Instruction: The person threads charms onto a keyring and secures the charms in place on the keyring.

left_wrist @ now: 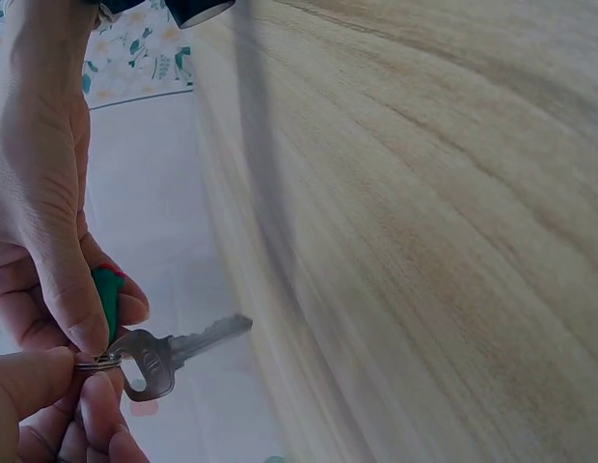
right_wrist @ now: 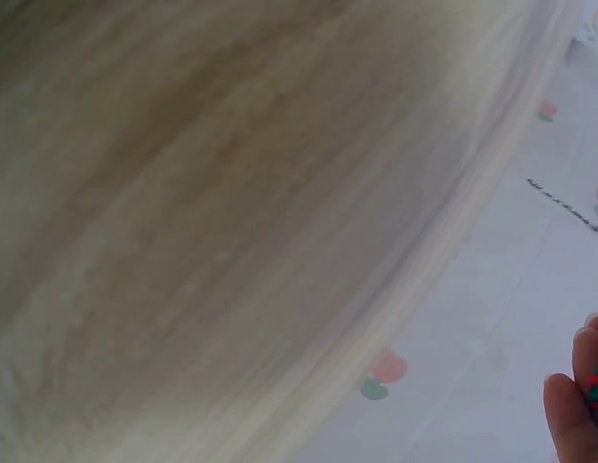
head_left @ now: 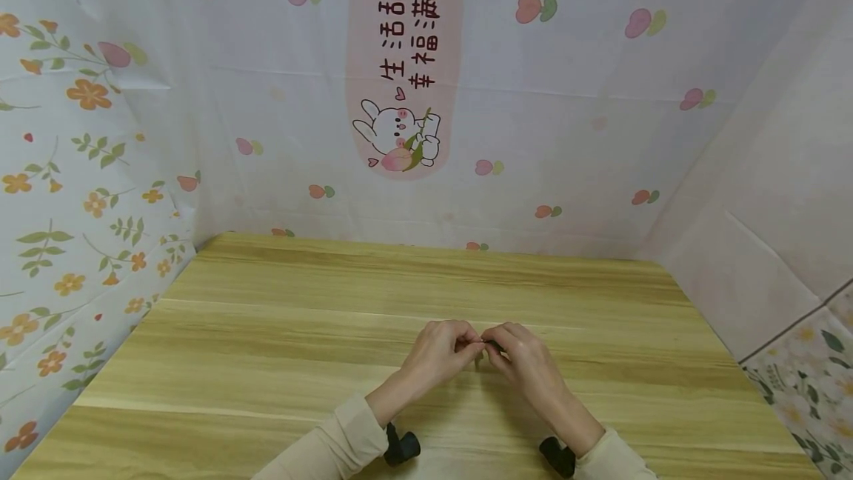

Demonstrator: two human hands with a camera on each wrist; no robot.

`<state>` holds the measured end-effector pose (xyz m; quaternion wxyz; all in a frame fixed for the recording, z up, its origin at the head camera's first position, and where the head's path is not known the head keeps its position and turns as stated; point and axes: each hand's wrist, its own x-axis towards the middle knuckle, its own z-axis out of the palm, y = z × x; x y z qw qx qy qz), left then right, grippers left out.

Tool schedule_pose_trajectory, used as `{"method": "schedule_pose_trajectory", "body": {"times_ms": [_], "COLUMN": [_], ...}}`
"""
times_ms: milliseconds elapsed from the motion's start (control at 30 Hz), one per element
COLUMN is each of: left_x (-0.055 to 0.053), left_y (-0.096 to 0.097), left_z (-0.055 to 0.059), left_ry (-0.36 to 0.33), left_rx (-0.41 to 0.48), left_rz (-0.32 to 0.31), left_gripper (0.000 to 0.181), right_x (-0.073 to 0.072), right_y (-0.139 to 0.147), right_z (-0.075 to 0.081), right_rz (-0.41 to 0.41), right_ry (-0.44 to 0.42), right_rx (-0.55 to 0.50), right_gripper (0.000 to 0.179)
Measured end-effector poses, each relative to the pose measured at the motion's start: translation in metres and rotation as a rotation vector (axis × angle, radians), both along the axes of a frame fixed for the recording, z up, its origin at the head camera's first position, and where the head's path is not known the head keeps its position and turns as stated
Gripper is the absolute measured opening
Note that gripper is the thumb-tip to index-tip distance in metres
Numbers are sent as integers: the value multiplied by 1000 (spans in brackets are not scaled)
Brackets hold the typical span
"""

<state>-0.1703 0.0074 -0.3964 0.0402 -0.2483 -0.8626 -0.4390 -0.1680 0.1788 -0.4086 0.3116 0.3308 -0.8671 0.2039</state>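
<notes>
In the head view my left hand [head_left: 436, 350] and right hand [head_left: 528, 363] meet at the fingertips above the wooden table [head_left: 300, 347]. My left hand [left_wrist: 34, 386] pinches a thin metal key ring [left_wrist: 98, 364] in the left wrist view. From that ring a silver key [left_wrist: 164, 359] sticks out to the right, its toothed blade pointing away from the fingers. A green and red object [left_wrist: 108, 297], perhaps a key fob, is gripped by my right hand [left_wrist: 48, 212]; most of it is hidden by the fingers. The right wrist view catches only my right fingertips [right_wrist: 569, 415] with a bit of it.
Two black wrist cameras, a left one [head_left: 402, 447] and a right one [head_left: 557, 456], sit under the forearms. Behind the table hangs a printed white cloth [head_left: 566, 132], and a flowered cloth [head_left: 100, 169] covers the left side.
</notes>
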Motion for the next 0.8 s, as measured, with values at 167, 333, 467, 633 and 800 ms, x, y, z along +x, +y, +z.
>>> {"method": "schedule_pose_trajectory", "body": {"times_ms": [167,333,467,633,800], "left_x": [1,1,1,2,2], "left_y": [0,0,-1,-1,0], "left_z": [0,0,-1,-1,-1], "left_ry": [-13,-21,-14,9,40], "left_rx": [6,-5,-4,18,19], "left_rz": [-8,-8,7,23,34], "left_gripper": [9,10,10,9,8], "right_x": [0,-1,1,5,4], "right_y": [1,1,0,-1,-1], "right_z": [-1,0,1,5,7], "right_rz": [-2,53,46,20,19], "right_ry": [-15,51,-38,-226,-262], "right_rx": [-8,13,-20,-129,-213], "right_gripper": [25,29,25,16,21]}}
